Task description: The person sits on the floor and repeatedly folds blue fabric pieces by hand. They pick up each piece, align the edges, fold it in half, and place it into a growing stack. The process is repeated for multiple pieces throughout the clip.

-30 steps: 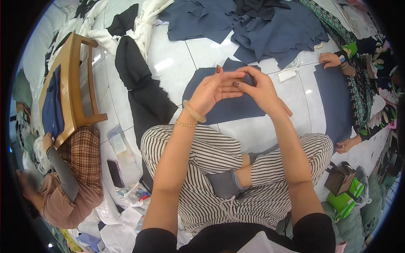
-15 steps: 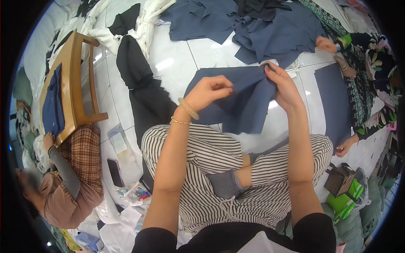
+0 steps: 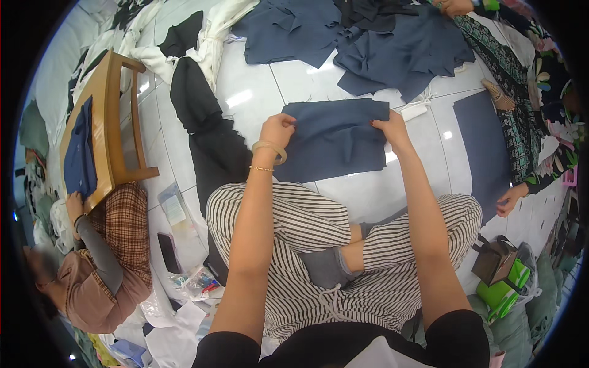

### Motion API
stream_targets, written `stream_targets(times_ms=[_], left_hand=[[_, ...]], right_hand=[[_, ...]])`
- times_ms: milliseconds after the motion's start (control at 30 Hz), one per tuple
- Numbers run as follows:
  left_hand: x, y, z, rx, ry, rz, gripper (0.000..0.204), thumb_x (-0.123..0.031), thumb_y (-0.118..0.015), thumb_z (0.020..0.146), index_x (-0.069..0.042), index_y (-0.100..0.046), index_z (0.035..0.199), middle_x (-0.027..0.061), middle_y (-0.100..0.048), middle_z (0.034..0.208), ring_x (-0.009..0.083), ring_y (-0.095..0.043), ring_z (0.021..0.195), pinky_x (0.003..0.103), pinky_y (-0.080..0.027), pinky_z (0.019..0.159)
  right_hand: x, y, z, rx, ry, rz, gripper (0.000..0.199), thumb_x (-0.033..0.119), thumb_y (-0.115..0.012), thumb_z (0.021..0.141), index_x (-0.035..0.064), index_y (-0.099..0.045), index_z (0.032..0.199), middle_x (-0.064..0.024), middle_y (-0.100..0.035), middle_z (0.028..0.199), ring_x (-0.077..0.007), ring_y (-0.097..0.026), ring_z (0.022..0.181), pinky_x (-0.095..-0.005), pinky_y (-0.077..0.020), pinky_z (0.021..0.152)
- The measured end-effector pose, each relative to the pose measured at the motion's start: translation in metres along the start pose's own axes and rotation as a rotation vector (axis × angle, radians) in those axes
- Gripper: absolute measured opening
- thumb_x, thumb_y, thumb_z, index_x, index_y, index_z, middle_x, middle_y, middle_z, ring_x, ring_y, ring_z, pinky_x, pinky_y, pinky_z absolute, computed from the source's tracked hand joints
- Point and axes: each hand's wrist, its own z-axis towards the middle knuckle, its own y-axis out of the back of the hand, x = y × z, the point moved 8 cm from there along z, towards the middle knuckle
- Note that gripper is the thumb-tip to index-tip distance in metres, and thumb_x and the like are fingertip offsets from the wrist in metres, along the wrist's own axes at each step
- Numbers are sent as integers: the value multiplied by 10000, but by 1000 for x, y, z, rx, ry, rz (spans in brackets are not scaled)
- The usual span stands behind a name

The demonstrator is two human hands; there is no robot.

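Note:
A dark blue piece of cloth (image 3: 334, 142) is spread out above the white tiled floor in front of my crossed legs in striped trousers (image 3: 307, 239). My left hand (image 3: 277, 130) pinches its upper left corner; bracelets sit on that wrist. My right hand (image 3: 389, 129) grips the upper right corner. The cloth hangs flat between both hands, its lower edge near my knees.
A heap of dark blue cloth pieces (image 3: 368, 37) lies beyond. Black fabric (image 3: 205, 132) stretches at left beside a low wooden table (image 3: 107, 122). A seated person in a plaid skirt (image 3: 98, 257) is at left; another person's hand (image 3: 509, 199) rests on blue cloth (image 3: 481, 147) at right.
My hands were together on a bunched cloth; they have moved apart and opened it out into a flat sheet held by its top corners.

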Motion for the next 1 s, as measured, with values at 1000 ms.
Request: stream_targets(times_ms=[1000], left_hand=[[21,12,-27,255,363,40,316,-29,-763,782,26,-680,1082,78,-680,856,124,-646,561,257,-537,560]], right_hand=[[-6,10,-11,101,-284,-223,166,87,-676,824,-59,-646,898,-154,-644,759,-232,-662,582,-350,-595,509]])
